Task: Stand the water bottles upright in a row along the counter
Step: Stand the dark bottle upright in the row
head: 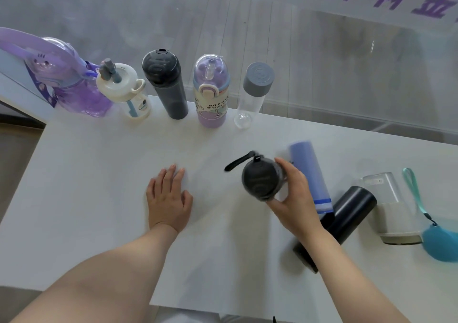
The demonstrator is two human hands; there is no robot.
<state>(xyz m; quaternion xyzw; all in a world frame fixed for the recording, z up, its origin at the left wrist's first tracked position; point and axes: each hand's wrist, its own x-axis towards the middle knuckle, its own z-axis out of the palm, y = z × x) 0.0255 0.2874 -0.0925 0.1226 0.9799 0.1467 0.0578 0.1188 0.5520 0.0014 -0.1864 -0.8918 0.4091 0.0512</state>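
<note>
- Right hand (pixel 296 194) has its fingers and thumb curled around a dark bottle with a black strap (pixel 261 180), lid facing the camera, held up off the white counter (pixel 99 199). It's blurry, so hard to say how tilted it is.
- Left hand (pixel 168 196) lies flat on the counter, fingers straight and slightly spread, holding nothing.
- Well beyond the fingertips of both hands, five bottles stand upright in a row at the far edge: purple bunny bottle (pixel 74 85), white straw bottle (pixel 126 92), dark grey bottle (pixel 166 85), cartoon print bottle (pixel 212 92), clear bottle with grey cap (pixel 252 92).
- Right behind the right hand's fingers, a blue bottle (pixel 309 174) lies on its side, partly hidden by the hand.
- Just past that, further right, a black bottle (pixel 347 213) lies on its side, touching the blue one's end.
- Further right still, a clear and white bottle (pixel 391 208) with a teal lid and strap (pixel 438 241).
</note>
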